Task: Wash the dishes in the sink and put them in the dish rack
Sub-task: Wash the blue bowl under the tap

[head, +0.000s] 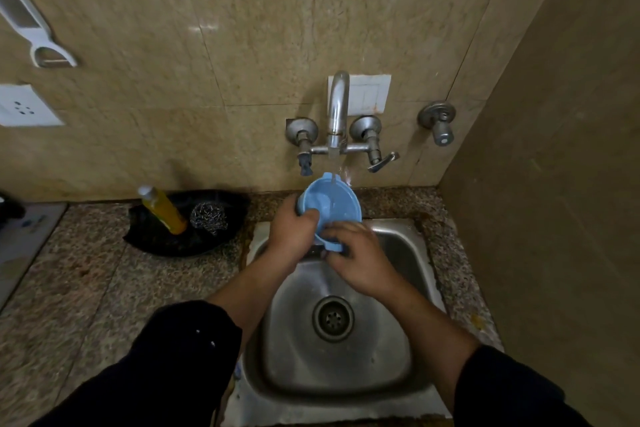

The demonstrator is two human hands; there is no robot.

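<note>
Water from the tap hits a blue bowl gripped by left hand and right hand; no writing legible.

1. A black tray sits on the speckled stone surface, near the wall.
2. In the tray, a yellow bottle leans tilted, with a steel scrubber just beside it.
3. A white socket is fixed on the tiled wall.
4. A white switch plate sits higher on the wall.
5. A separate metal valve projects from the wall.
6. A white hanging utensil is on the wall's upper part.
</note>
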